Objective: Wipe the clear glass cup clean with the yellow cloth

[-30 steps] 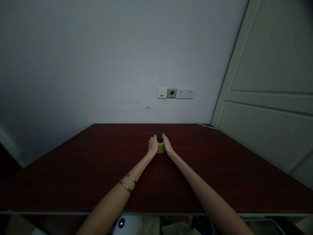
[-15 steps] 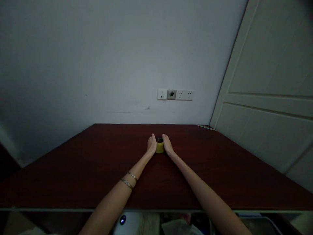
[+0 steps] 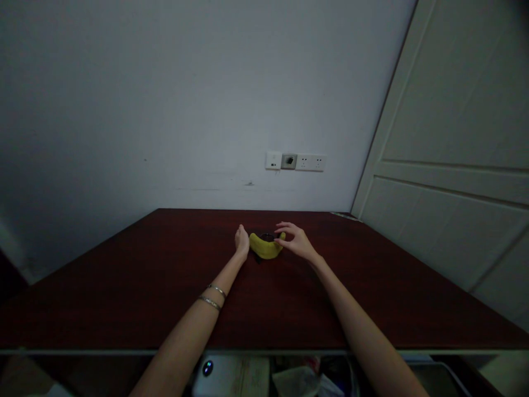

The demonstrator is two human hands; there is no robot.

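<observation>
**Left hand:** My left hand [image 3: 242, 243] is open, with the fingers close together and pointing forward. It has hold of nothing. Its side is just beside the left end of the banana, and I cannot tell if it is really touching.

**Right hand:** My right hand [image 3: 296, 241] is half open, with the fingers curved and a little spread. It reaches over the right end of the banana, very near the tip, but it is not closed on the fruit.

**Left wrist:** Two thin metal bangles [image 3: 212, 295] are on this wrist.

**Banana:** The yellow banana [image 3: 264, 247] lies on its side between my two hands, and its curve opens away from me.

**Behind the banana:** A dark round object [image 3: 267, 237] stands touching the banana. It is too dark for me to tell what it is.

**Table:** The dark red wooden table [image 3: 124, 292] carries these things.

**Around:** A white wall socket panel [image 3: 295, 162] is on the wall behind the table, and a white panelled door [image 3: 446, 110] is at the right. Under the table edge there is a white device [image 3: 219, 372] with a small lit button.
</observation>
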